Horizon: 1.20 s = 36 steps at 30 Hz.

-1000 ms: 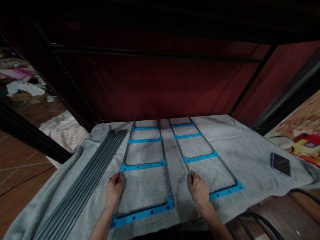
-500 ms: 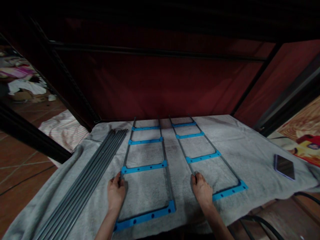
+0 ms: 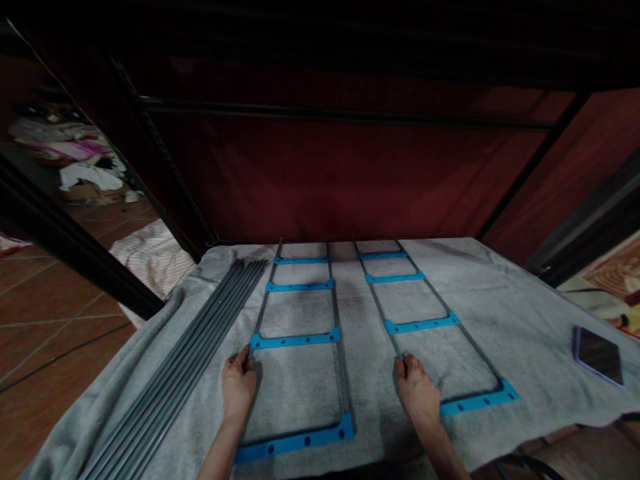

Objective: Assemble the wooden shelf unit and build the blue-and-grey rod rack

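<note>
Two ladder-like frames of grey metal rods with blue plastic crossbars lie side by side on a grey cloth [image 3: 370,387]. My left hand [image 3: 239,385] pinches the left rod of the left frame [image 3: 295,341], just below its second crossbar from the front. On the right frame [image 3: 423,325], my right hand [image 3: 418,390] has its fingers closed around the left rod, between the two nearest crossbars. My right forearm and hand hide the left end of that frame's front crossbar. The left end of the other front crossbar is behind my left forearm.
A bundle of several loose grey rods [image 3: 200,353] lies to the left. At the right is a phone [image 3: 599,355]. Dark metal posts [image 3: 80,240] and a red panel [image 3: 340,180] enclose the cloth-covered surface. Clothes [image 3: 90,175] are piled on the floor at the far left.
The whole view has shifted, so everything appears slightly further right and lower. Both hands keep the same grip on the rods, and the frames lie as before.
</note>
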{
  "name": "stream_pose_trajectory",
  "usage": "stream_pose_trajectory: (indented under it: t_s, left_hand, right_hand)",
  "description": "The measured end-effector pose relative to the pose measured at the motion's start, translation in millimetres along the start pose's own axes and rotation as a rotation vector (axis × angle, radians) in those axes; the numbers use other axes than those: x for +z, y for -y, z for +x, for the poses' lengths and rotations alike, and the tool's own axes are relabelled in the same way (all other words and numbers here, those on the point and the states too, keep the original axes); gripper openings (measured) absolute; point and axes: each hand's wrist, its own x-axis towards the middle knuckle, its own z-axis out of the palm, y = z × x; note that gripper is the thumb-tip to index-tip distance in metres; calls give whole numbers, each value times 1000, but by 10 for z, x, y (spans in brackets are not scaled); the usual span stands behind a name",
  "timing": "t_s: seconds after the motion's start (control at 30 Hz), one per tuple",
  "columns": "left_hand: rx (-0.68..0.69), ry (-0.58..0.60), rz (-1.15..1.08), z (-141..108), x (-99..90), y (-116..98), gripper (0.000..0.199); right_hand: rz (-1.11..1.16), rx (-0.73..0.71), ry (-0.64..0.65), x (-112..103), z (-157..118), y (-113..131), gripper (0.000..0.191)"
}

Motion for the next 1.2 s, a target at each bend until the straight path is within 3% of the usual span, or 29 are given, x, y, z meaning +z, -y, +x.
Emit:
stream_pose_trajectory:
  t_s: [0.23, 0.33, 0.43, 0.6, 0.77, 0.97, 1.07, 1.2]
  left_hand:
    - [-41, 8, -35, -26, -39, -39, 46]
    - [-74, 61, -96, -39, -118, -27, 46]
    - [-33, 29, -80, -45, -290, 64, 48]
    - [69, -138, 332, -43, -732, 318, 55]
    - [112, -109, 716, -139, -1027, 414, 51]
    - [158, -57, 977, -214, -1046, 179, 42]
    - [149, -25, 1008, -201, -1036, 86, 40]
    - [179, 16, 978, -208, -995, 115, 37]
  right_hand:
    - [-24, -19, -59, 23, -26, -12, 33]
    - [17, -152, -171, 47, -37, -8, 35]
    - [186, -352, -240, 112, -140, 87, 39]
    - [427, -561, -141, 281, -523, 387, 39]
    - [416, -628, -65, 343, -722, 534, 41]
    - [365, -645, -45, 277, -699, 530, 39]
    - [346, -646, -55, 261, -705, 539, 39]
    - [341, -640, -64, 258, -717, 550, 39]
